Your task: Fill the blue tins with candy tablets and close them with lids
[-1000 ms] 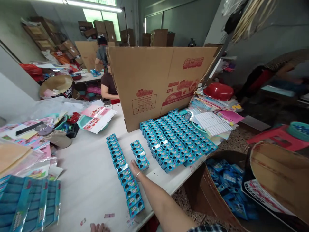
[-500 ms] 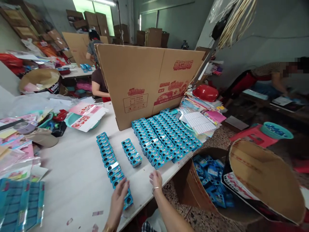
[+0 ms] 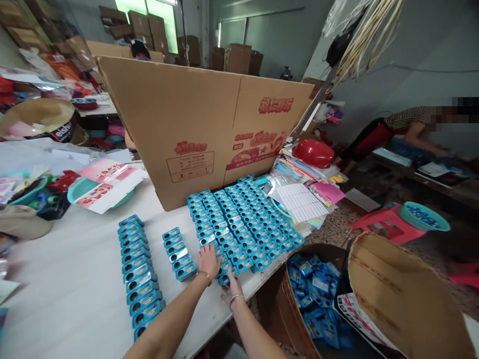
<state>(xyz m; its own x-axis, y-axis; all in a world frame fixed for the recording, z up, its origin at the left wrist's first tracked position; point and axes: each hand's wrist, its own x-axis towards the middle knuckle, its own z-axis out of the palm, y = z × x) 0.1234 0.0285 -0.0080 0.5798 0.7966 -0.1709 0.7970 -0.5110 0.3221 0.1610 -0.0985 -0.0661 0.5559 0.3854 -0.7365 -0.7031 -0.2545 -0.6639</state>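
Small blue boxes, each with a dark round spot, stand in rows on the white table (image 3: 90, 279). The big block of blue boxes (image 3: 258, 224) is at the centre. My left hand (image 3: 208, 260) rests against the left side of this block near its front end, fingers extended. At the front corner my right hand (image 3: 232, 290) touches the end box, thumb up and apart from the fingers, which are partly hidden. A short row of blue boxes (image 3: 178, 254) stands just left of my left hand. Farther left is a long row of blue boxes (image 3: 140, 274), its near end behind my left forearm.
A large cardboard sheet (image 3: 202, 119) stands upright behind the block. To the right, below the table edge, a brown drum (image 3: 273, 304) holds loose blue packs (image 3: 318, 294). Papers (image 3: 303, 202) and a red basin (image 3: 313, 152) lie at the back right. A person bends over a far table.
My left hand has moved right from the long row to the central block. My right hand has come to the block's front corner. The view has shifted, and the cardboard sheet looks nearer.
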